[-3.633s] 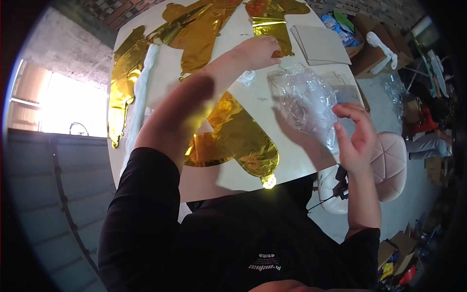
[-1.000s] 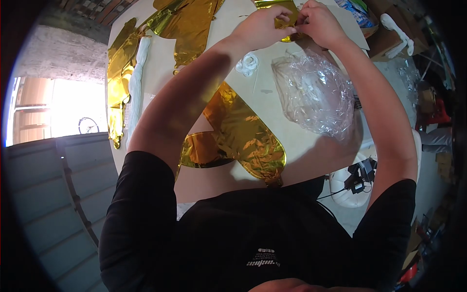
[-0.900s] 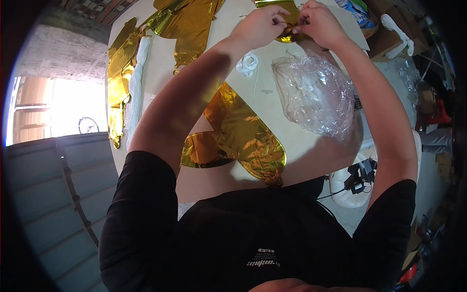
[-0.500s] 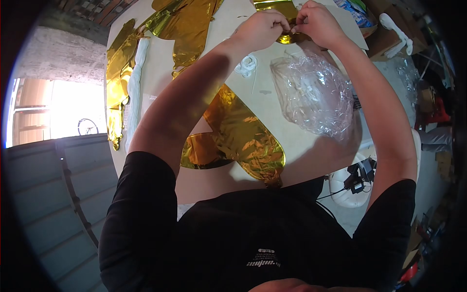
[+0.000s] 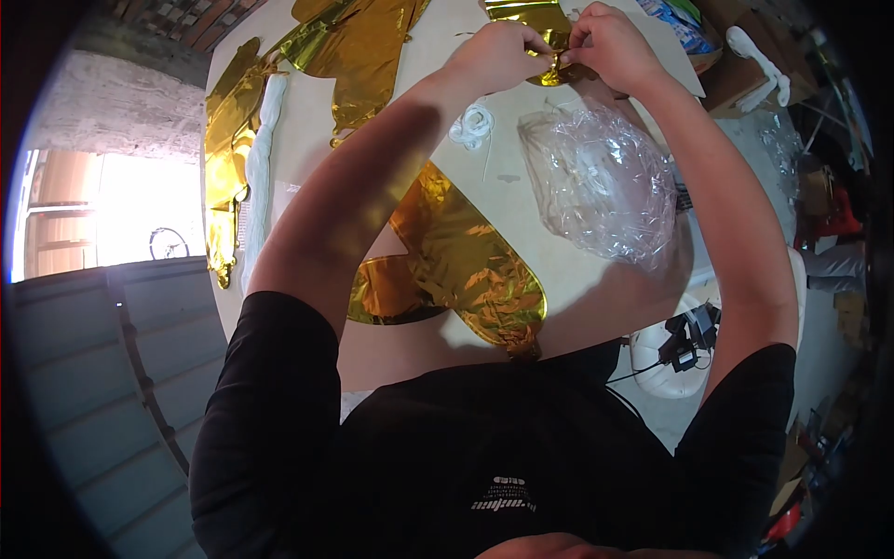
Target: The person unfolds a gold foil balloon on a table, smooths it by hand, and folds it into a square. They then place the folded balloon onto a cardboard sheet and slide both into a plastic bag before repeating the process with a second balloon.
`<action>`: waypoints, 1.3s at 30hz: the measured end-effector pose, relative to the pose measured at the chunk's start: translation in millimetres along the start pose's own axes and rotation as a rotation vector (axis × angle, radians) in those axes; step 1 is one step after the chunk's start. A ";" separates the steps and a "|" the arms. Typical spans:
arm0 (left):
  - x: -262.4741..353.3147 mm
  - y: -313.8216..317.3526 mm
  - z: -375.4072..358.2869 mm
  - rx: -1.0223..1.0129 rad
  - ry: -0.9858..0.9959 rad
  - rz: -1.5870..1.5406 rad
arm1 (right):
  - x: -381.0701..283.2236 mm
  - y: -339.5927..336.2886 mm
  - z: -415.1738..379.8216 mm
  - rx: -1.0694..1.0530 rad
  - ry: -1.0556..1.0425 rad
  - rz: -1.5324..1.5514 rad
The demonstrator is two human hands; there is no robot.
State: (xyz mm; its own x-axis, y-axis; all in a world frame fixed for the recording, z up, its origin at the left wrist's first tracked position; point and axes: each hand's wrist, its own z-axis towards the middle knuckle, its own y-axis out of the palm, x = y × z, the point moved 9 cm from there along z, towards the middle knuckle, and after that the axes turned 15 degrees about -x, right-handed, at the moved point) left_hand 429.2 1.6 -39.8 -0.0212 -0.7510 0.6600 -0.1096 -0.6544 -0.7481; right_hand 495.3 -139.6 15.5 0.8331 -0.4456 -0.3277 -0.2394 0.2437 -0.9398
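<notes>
At the top of the view, my left hand (image 5: 503,56) and my right hand (image 5: 610,47) meet over a gold foil piece (image 5: 531,13). The fingers of both are pinched on its gathered lower end, a small gap between them. Whether a thread is between the fingertips is too small to tell. Just below my left hand lies a white coil of string (image 5: 472,126). A crumpled clear plastic bag (image 5: 605,182) rests below my right hand. Another gold foil piece (image 5: 466,256) lies flat nearer my body.
More gold foil (image 5: 358,56) and a long white string bundle (image 5: 261,168) lie on the table (image 5: 447,335) at the left. Beyond its right edge are a cardboard box (image 5: 736,74) with white string, a white stool (image 5: 661,359) and a black device (image 5: 689,335).
Both hands have shifted slightly, the left one a little to the left and down. Their fingertips stay at the gathered end of the foil.
</notes>
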 end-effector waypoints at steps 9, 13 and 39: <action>-11.3 1.5 3.3 0.066 -0.067 -0.056 | -22.9 -13.7 -33.9 0.188 -0.124 -0.095; -12.7 -1.5 1.4 0.106 -0.093 -0.068 | -17.9 4.9 -39.7 0.137 -0.167 -0.064; -8.8 -9.2 1.7 0.106 -0.240 -0.154 | -37.1 34.1 -40.2 -0.045 -0.317 -0.368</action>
State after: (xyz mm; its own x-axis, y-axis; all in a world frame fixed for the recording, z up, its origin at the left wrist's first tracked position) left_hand 432.1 14.1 -38.8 0.2243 -0.6335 0.7405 0.0108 -0.7582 -0.6519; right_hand 436.2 -149.3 -8.3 0.9756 -0.2093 0.0656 0.0838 0.0792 -0.9933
